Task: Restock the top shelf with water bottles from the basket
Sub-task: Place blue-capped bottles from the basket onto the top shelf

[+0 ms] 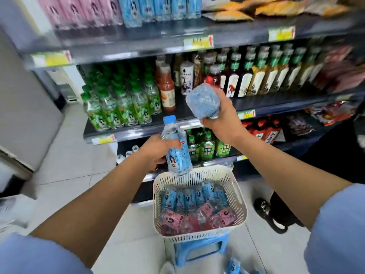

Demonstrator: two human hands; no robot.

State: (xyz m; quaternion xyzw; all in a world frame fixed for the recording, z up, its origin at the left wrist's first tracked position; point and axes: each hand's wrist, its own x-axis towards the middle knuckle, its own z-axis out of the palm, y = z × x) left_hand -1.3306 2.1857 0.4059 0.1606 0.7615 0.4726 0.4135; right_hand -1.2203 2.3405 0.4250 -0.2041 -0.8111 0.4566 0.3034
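Note:
My left hand (156,150) grips a blue-labelled water bottle (176,150) upright, cap up, just above the back rim of the white basket (240,198). My right hand (221,117) grips a second blue water bottle (203,101), raised higher with its base turned toward the camera. The basket holds several blue-labelled bottles (194,196) at the back and pink-labelled bottles (197,218) at the front, all lying down. The top shelf (138,46) carries rows of pink bottles (79,10) on the left and blue bottles (160,8) beside them.
The basket rests on a small blue stool (199,250). Green-capped bottles (120,101) and dark sauce bottles (266,76) fill the middle shelf. Snack bags (266,8) lie on the top shelf's right part. Another blue bottle (235,265) lies on the tiled floor, near a black shoe (264,208).

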